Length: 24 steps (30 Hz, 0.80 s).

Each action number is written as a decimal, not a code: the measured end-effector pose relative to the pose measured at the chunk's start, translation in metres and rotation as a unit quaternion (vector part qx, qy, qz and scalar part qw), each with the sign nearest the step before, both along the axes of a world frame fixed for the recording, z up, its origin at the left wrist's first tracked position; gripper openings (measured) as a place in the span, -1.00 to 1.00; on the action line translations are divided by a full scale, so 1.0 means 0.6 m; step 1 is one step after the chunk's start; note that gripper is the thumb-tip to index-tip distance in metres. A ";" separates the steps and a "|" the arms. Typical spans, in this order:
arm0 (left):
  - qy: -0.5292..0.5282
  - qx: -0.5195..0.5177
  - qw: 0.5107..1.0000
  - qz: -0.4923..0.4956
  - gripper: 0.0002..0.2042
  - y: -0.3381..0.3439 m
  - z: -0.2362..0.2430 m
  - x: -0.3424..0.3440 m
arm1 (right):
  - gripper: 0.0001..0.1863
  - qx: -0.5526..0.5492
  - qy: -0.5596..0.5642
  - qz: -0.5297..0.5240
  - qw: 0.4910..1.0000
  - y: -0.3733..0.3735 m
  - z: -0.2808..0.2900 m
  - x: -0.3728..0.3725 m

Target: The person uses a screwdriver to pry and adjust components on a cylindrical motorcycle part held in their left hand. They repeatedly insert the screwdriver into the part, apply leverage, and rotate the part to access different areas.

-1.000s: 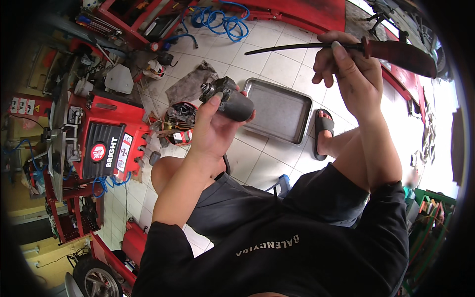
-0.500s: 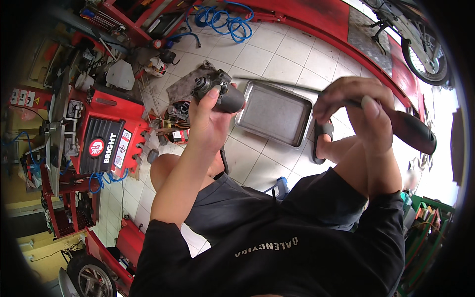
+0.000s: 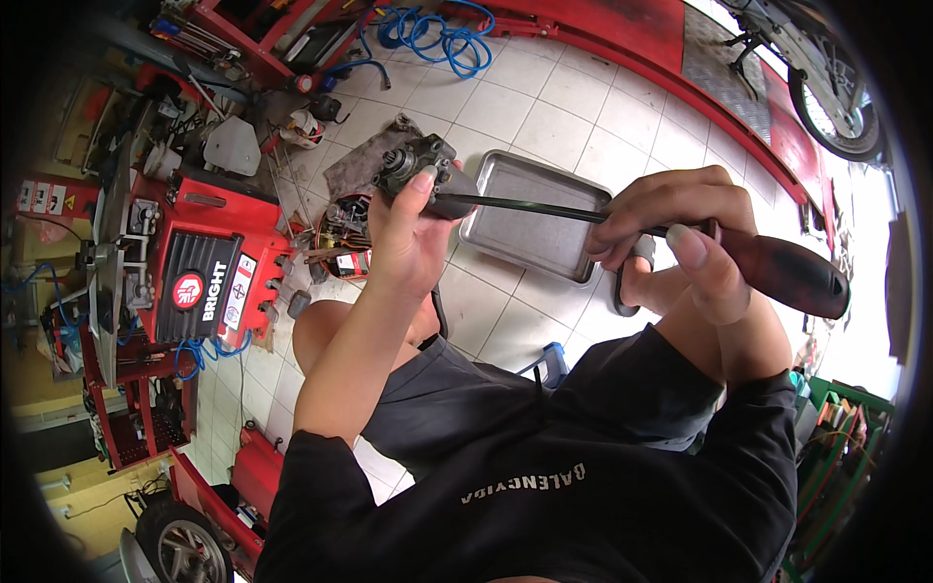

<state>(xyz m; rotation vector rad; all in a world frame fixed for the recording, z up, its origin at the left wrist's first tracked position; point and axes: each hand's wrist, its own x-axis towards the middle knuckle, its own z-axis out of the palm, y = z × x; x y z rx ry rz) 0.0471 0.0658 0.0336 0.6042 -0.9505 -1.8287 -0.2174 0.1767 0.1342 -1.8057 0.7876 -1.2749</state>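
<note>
In my left hand (image 3: pixel 403 238) I hold up a dark cylindrical starter motor (image 3: pixel 435 154), its toothed end pointing left and my thumb pressed on its near side. My right hand (image 3: pixel 695 223) is closed round a long screwdriver (image 3: pixel 792 274) with a black and dark red handle. Its thin shaft runs left, and the tip reaches the motor's body just beside my left thumb; whether it touches cannot be made out. Below both hands a shallow metal tray (image 3: pixel 530 235) lies on the tiled floor, with nothing in it.
A red machine (image 3: pixel 209 262) stands at the left. On the floor near it are a grey rag (image 3: pixel 355 170) and a container of tools (image 3: pixel 345 228). A blue hose (image 3: pixel 457 44) coils at the far side, beside a red platform (image 3: pixel 632 44) with a motorcycle wheel (image 3: pixel 836 121).
The screwdriver has swung down and toward me, so its shaft now crosses the motor's body. My right hand has lowered slightly. My left hand has shifted a little left with the starter motor.
</note>
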 end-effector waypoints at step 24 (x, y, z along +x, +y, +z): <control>-0.034 0.023 0.998 0.049 -0.58 -0.004 0.002 -0.008 | -0.60 0.058 0.036 -0.024 0.997 0.006 0.019 0.008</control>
